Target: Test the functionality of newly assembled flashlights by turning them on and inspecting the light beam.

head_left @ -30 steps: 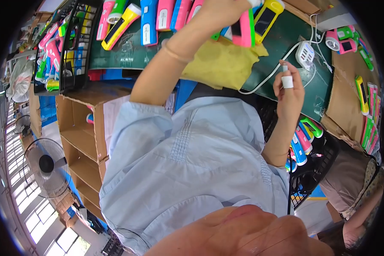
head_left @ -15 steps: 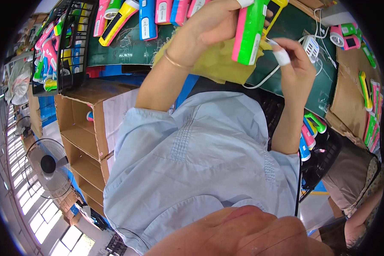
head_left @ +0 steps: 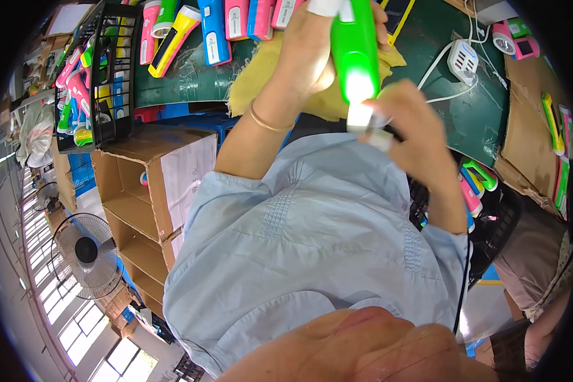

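Note:
A green flashlight (head_left: 355,44) is gripped in my left hand (head_left: 305,60), its lower end toward me, with a white glare there. White tape wraps a finger of this hand. My right hand (head_left: 420,130) is at that lower end, fingers bent together in a pinch and blurred by motion. White tape shows on its fingers too. A small greyish thing seems to sit between them, too smeared to name. Below the flashlight, a yellow cloth (head_left: 261,79) lies on the green tabletop (head_left: 210,86). A yellow and black flashlight (head_left: 398,19) lies just beyond my left hand.
Several coloured flashlights (head_left: 215,38) lie along the table's far left. A black wire basket (head_left: 116,83) at left holds more. At right are a white multi-port charger (head_left: 463,58) with cables and a cardboard sheet (head_left: 528,121). Cardboard compartments (head_left: 130,210) and a fan (head_left: 86,251) stand left.
The flashlight has come nearer to me, and a bright glare now shows at its lower end. My right hand has moved left and nearer to me, up to that end.

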Demonstrator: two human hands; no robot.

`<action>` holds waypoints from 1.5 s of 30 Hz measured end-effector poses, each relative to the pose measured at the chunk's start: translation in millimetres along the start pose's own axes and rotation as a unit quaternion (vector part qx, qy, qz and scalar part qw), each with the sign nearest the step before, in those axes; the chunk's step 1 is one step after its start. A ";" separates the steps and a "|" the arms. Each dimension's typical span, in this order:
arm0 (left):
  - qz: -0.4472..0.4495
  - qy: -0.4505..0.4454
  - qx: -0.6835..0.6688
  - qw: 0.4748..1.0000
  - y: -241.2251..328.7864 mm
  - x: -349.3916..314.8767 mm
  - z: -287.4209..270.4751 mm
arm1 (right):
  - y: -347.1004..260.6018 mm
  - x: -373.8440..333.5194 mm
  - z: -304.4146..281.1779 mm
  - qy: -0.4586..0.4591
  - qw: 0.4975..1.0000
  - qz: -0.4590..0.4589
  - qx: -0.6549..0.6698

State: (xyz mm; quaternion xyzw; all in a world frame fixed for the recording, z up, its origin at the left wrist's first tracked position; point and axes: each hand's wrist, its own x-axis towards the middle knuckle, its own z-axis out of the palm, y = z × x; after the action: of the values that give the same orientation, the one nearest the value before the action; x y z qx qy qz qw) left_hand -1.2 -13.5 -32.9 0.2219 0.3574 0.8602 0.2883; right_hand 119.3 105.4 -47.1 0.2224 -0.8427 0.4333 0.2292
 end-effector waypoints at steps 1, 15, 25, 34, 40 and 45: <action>-0.035 0.032 -0.055 0.997 -2.3 1.4 -2.0 | 1.4 -9.7 6.2 -0.013 0.997 -0.060 -0.044; 0.085 -0.195 0.348 0.913 -38.1 -48.1 -35.2 | 17.9 -24.5 29.9 0.116 0.989 0.095 0.011; 0.109 -0.154 0.466 0.864 -27.1 -77.4 -24.3 | 29.4 -45.0 1.9 0.049 0.962 0.255 0.083; 0.092 -0.093 0.482 0.866 -33.3 -82.0 -23.9 | 20.7 -52.6 5.2 0.078 0.945 0.294 0.120; -0.031 0.029 0.357 0.933 -33.0 -79.3 -13.0 | 18.0 -39.3 5.0 0.108 0.957 0.254 0.092; -0.022 -0.016 0.355 0.934 -23.7 -62.7 -7.6 | 12.1 -27.6 1.0 0.104 0.959 0.232 0.122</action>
State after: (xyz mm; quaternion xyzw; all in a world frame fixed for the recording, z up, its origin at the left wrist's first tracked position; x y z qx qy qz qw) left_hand 48.4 -44.5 -66.4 0.3159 0.6398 0.6666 0.2156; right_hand 134.1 115.8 -71.2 0.0004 -0.7832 0.5952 0.1795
